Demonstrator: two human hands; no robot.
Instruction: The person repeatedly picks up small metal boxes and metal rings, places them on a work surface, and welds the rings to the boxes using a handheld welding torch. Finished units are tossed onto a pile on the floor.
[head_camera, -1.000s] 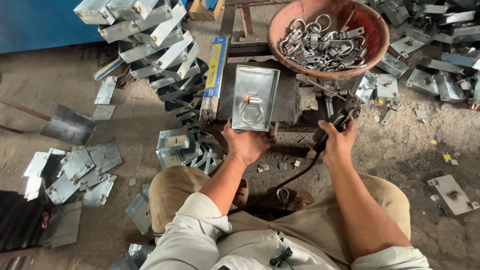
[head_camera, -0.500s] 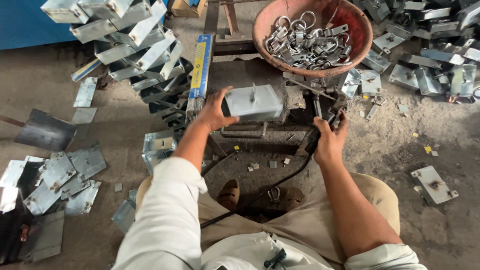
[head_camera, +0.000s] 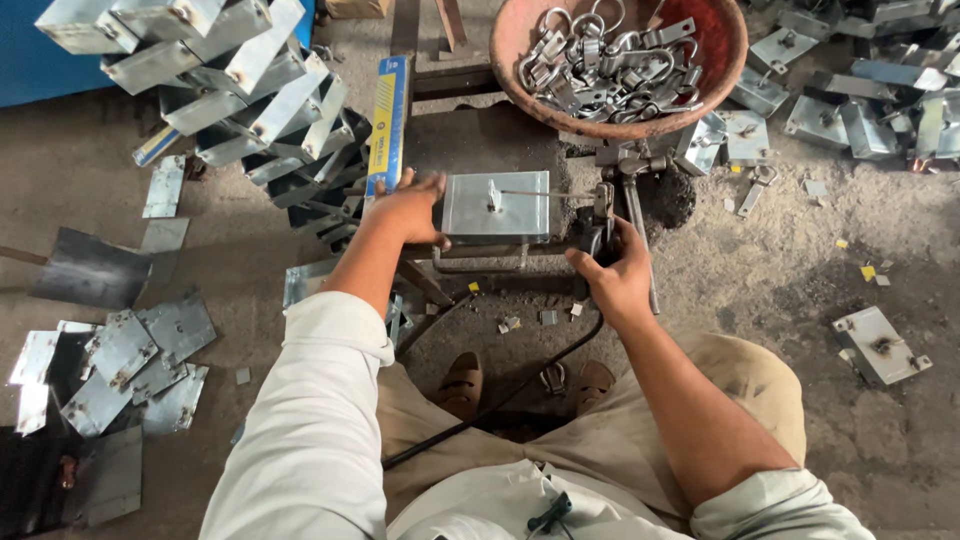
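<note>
Plate (head_camera: 497, 205) of grey metal, square, flat on the dark stand (head_camera: 470, 135) in the middle, a small stud upright on its top face. Left hand (head_camera: 410, 208) at the plate's left edge — grip pinching that edge, thumb below, fingers spread toward the yellow-and-blue strip (head_camera: 388, 122) just beside. Right hand (head_camera: 618, 275) to the right of the plate, grip pressed together around a dark tool (head_camera: 597, 232) with a black cable (head_camera: 480, 415) trailing down between the knees. Thin rod from the tool's side reaching across to the stud. Just behind, touching the stand's far edge, a reddish bowl (head_camera: 715, 45) full of metal shackles (head_camera: 600, 60). Left of the stand, a leaning stack of folded metal boxes (head_camera: 220, 70); more flat pieces (head_camera: 120, 350) scattered on the floor (head_camera: 780, 270) at far left. Right of the bowl, further box parts (head_camera: 870, 100), and one lone plate with a fitting (head_camera: 880, 345) well apart at lower right. Sandalled feet (head_camera: 465, 385) under the stand.
</note>
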